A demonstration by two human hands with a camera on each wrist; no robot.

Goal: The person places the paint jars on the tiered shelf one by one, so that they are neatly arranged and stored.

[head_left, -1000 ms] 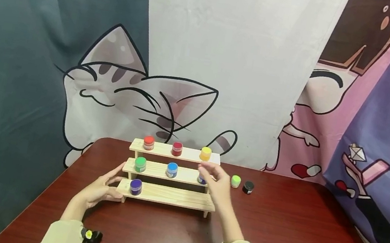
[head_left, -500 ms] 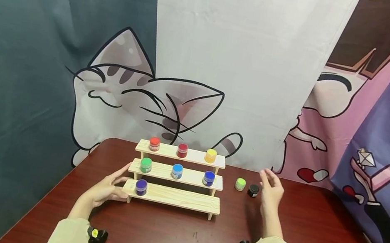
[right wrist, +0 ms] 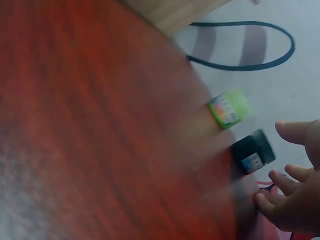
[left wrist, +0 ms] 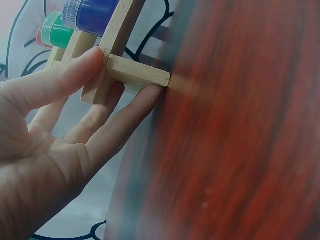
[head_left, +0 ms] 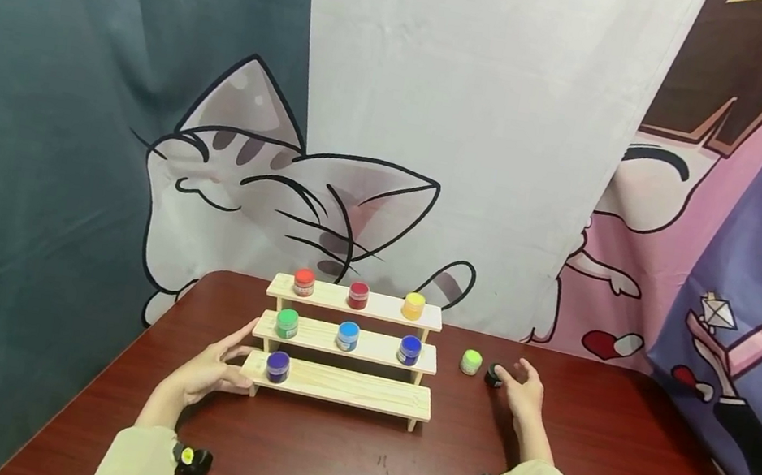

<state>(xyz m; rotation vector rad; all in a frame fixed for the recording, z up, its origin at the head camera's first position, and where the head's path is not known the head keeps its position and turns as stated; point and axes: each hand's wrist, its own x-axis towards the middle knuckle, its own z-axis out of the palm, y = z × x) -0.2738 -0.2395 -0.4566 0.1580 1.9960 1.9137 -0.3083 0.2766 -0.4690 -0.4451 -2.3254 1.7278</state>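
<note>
My left hand (head_left: 204,371) holds the left end of a three-tier wooden display shelf (head_left: 358,388). In the left wrist view its thumb lies against the lowest board's end, with fingers under the board and at the leg (left wrist: 140,72). Over at the right, my right hand (head_left: 527,397) reaches to a small black-lidded paint jar (head_left: 493,376) on the table. The right wrist view shows that hand's thumb and fingers spread beside the black jar (right wrist: 252,151), holding nothing. A lime-green paint jar (head_left: 471,363) stands just left of the black one.
Red, dark red and yellow jars (head_left: 413,305) line the top tier. Green, light blue and blue jars (head_left: 409,350) stand on the middle tier, and a purple jar (head_left: 277,367) on the lowest tier's left. Behind the reddish-brown table (head_left: 332,468) hangs a printed cloth (head_left: 501,124).
My right hand has moved right from beside the shelf's middle tier, past the black jar, then come down with fingers spread beside it. The left hand stays on the shelf; the head view shifted slightly.
</note>
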